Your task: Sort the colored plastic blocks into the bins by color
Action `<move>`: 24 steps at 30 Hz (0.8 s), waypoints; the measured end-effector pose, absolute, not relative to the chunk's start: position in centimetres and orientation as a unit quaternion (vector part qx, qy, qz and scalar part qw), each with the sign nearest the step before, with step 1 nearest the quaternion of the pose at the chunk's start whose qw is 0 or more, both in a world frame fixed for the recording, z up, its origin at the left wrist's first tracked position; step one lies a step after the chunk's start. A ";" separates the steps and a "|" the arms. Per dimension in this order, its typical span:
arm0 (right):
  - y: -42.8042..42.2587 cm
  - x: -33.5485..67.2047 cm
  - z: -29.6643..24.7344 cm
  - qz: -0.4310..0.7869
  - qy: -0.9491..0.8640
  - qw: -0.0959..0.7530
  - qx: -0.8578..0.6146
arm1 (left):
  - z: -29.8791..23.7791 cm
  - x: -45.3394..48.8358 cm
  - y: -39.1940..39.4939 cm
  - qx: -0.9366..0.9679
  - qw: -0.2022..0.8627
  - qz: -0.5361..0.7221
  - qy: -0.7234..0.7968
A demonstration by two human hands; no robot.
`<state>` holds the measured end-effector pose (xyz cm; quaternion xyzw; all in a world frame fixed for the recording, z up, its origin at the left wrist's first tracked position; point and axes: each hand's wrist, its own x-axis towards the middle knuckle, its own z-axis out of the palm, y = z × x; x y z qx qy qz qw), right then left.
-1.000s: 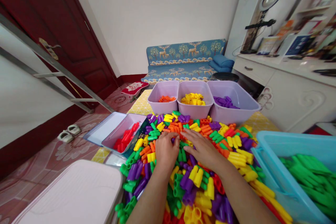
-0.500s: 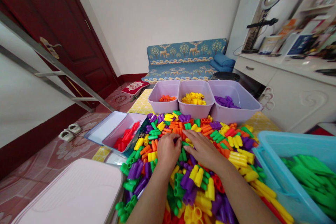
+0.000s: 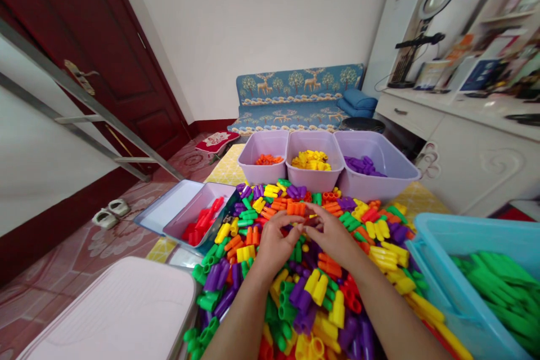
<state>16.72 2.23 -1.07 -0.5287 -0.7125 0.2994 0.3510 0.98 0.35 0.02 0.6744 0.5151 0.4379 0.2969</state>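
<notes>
A heap of plastic tube pieces (image 3: 304,270) in orange, yellow, purple, green and red covers the table before me. My left hand (image 3: 274,243) and my right hand (image 3: 333,236) are raised just above the heap's middle, fingertips meeting. Together they pinch a cluster of orange pieces (image 3: 296,209) between them. Three lilac bins stand behind the heap: one with orange pieces (image 3: 262,153), one with yellow pieces (image 3: 314,152), one with purple pieces (image 3: 379,160).
A lilac tray with red pieces (image 3: 198,211) lies at the left on a blue lid (image 3: 166,208). A blue bin with green pieces (image 3: 472,270) is at the right. A pink lid (image 3: 118,309) sits near left. A white cabinet (image 3: 472,146) stands to the right.
Both hands lay flat on the heap before. They have now lifted and drawn together, closing on orange pieces picked from the pile.
</notes>
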 end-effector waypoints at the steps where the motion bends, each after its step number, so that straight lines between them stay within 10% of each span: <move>1: 2.2 16.7 -1.0 0.286 -0.719 0.345 -0.532 | 0.2 1.1 0.3 0.674 0.301 0.449 0.504; 24: 1.6 16.8 2.7 0.429 -0.623 0.413 -0.507 | 0.8 0.7 -0.1 0.588 0.309 0.547 0.509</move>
